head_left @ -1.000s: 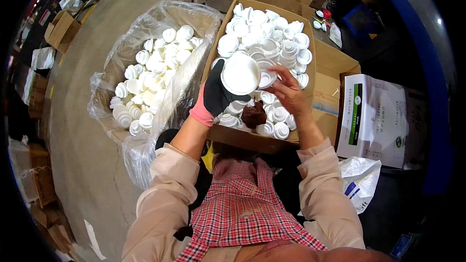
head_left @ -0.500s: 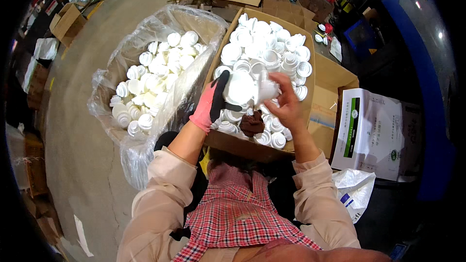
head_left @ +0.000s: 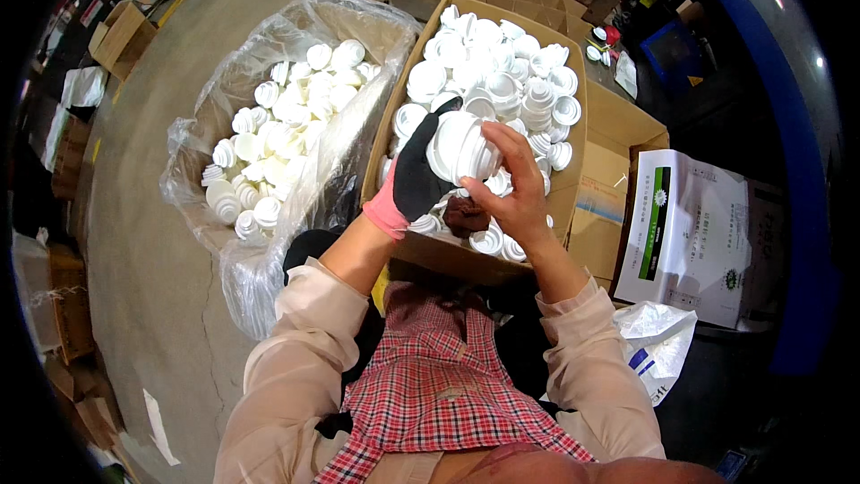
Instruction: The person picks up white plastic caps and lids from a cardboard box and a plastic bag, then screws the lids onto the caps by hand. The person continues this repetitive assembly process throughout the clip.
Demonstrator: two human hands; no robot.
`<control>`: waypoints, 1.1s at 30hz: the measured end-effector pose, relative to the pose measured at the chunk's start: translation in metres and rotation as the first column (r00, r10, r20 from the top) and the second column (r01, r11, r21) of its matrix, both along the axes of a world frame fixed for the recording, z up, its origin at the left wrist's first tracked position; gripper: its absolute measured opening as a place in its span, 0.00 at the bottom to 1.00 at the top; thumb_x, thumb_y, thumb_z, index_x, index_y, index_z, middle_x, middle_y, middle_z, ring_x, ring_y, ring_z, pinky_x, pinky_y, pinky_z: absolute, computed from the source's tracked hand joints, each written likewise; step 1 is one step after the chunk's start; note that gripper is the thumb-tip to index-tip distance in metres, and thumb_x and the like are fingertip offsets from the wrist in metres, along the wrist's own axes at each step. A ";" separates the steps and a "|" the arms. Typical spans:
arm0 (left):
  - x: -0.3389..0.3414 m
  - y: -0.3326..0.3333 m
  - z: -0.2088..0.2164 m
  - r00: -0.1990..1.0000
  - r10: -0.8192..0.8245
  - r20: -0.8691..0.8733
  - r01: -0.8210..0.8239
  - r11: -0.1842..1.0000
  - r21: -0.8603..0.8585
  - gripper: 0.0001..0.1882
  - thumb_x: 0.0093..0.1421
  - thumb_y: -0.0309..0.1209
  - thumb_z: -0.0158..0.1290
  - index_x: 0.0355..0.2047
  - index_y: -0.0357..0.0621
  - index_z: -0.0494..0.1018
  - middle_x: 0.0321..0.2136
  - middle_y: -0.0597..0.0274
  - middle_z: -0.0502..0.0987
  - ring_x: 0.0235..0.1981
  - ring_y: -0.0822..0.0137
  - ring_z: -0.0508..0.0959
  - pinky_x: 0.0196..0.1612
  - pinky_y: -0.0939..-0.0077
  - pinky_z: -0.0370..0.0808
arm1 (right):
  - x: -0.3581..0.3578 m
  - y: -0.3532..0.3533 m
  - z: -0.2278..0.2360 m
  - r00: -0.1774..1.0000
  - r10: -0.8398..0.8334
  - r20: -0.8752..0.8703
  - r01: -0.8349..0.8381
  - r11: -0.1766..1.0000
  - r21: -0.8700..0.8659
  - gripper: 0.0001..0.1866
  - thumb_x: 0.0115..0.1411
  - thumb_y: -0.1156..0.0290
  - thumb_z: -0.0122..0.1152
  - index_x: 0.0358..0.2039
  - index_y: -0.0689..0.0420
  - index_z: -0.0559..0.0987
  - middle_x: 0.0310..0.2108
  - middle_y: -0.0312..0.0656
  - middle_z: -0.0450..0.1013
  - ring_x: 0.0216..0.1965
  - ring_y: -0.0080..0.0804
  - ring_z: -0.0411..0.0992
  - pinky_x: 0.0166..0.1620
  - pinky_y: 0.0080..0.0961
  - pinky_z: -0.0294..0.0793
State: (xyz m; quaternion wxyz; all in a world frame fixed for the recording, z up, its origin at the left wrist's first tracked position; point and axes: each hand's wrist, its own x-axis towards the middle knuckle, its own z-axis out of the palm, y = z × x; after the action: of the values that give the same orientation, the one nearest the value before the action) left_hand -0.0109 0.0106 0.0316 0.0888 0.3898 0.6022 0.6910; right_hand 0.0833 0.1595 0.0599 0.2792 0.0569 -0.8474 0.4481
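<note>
Between my two hands is a white ribbed plastic cap (head_left: 461,147), held above a cardboard box (head_left: 383,130) full of similar white plastic parts (head_left: 484,54). My left hand (head_left: 419,166), in a black and pink glove, wraps round its left side. Bare, my right hand (head_left: 520,184) grips the right rim with thumb and fingertips. Just below the cap, a crumpled dark brown cloth (head_left: 467,215) lies on the parts in the box. To the left, a box lined with clear plastic (head_left: 193,148) holds more white ribbed caps (head_left: 269,139).
An open cardboard box (head_left: 596,206) stands right of the full one. Beside it is a white printed carton (head_left: 685,233) with a green stripe, and a white plastic bag (head_left: 658,341) below. Blue machinery (head_left: 761,45) rises at the far right. Concrete floor (head_left: 152,242) extends on the left.
My hands have turned the white cap and brought it together; the right fingers now press its rim. The left hand has shifted slightly right, and the view has moved a little.
</note>
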 end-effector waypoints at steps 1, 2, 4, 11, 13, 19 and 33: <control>0.000 0.000 0.001 0.999 0.014 -0.044 -0.015 1.000 -0.023 0.38 0.54 0.26 0.61 0.62 0.37 0.56 0.56 0.52 0.66 0.57 0.61 0.69 0.59 0.69 0.65 | 0.002 0.001 0.002 1.000 -0.027 0.009 0.027 0.999 0.028 0.33 0.48 0.66 0.72 0.55 0.55 0.71 0.53 0.47 0.68 0.54 0.46 0.68 0.53 0.34 0.70; 0.000 0.000 0.002 0.996 0.026 -0.088 -0.030 0.999 -0.045 0.38 0.54 0.27 0.61 0.62 0.36 0.56 0.56 0.51 0.67 0.56 0.61 0.69 0.59 0.69 0.65 | 0.003 0.000 0.004 0.999 -0.051 0.011 0.051 0.998 0.028 0.33 0.47 0.65 0.73 0.54 0.56 0.72 0.51 0.47 0.70 0.52 0.46 0.69 0.52 0.35 0.70; 0.005 -0.001 0.009 0.983 0.063 -0.172 -0.079 0.993 -0.087 0.36 0.55 0.30 0.60 0.61 0.36 0.58 0.55 0.51 0.68 0.56 0.59 0.70 0.58 0.69 0.66 | 0.002 0.002 0.004 0.999 -0.034 -0.038 0.038 0.992 0.120 0.34 0.46 0.65 0.73 0.55 0.55 0.72 0.51 0.47 0.70 0.50 0.45 0.69 0.51 0.36 0.70; 0.004 -0.004 0.007 0.988 0.024 -0.155 -0.037 0.996 -0.083 0.33 0.57 0.32 0.58 0.61 0.37 0.58 0.53 0.52 0.69 0.54 0.61 0.71 0.56 0.70 0.67 | -0.001 0.004 0.002 0.998 -0.025 -0.065 0.041 0.970 0.241 0.34 0.45 0.66 0.73 0.55 0.54 0.73 0.52 0.46 0.67 0.49 0.46 0.67 0.51 0.38 0.68; 0.004 -0.005 0.006 0.996 -0.010 -0.086 0.002 0.996 -0.084 0.33 0.57 0.31 0.58 0.61 0.38 0.59 0.57 0.52 0.68 0.57 0.60 0.69 0.59 0.69 0.65 | -0.001 0.004 0.000 0.998 -0.016 -0.064 0.032 0.967 0.253 0.34 0.45 0.66 0.73 0.55 0.54 0.73 0.52 0.46 0.67 0.49 0.45 0.67 0.50 0.37 0.69; 0.006 -0.010 0.004 0.999 -0.020 -0.033 0.018 0.998 -0.068 0.32 0.58 0.30 0.56 0.62 0.39 0.59 0.57 0.54 0.67 0.57 0.63 0.69 0.60 0.70 0.64 | -0.001 -0.002 0.000 0.999 -0.024 -0.031 0.031 0.971 0.239 0.34 0.45 0.66 0.73 0.55 0.53 0.74 0.52 0.46 0.67 0.48 0.44 0.66 0.49 0.35 0.70; 0.029 0.021 -0.012 0.905 0.035 0.424 0.014 0.994 -0.111 0.28 0.58 0.34 0.60 0.55 0.37 0.63 0.46 0.57 0.72 0.49 0.68 0.70 0.53 0.74 0.68 | -0.021 0.017 -0.042 0.959 -0.129 0.251 0.235 0.857 -0.459 0.32 0.68 0.43 0.39 0.42 0.64 0.73 0.37 0.44 0.70 0.41 0.31 0.66 0.49 0.26 0.63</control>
State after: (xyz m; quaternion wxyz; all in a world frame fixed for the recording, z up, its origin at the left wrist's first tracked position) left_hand 0.0179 0.0320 0.0198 0.2357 0.2211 0.6079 0.7253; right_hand 0.0621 0.1764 0.0177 0.2342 -0.1433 -0.7345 0.6206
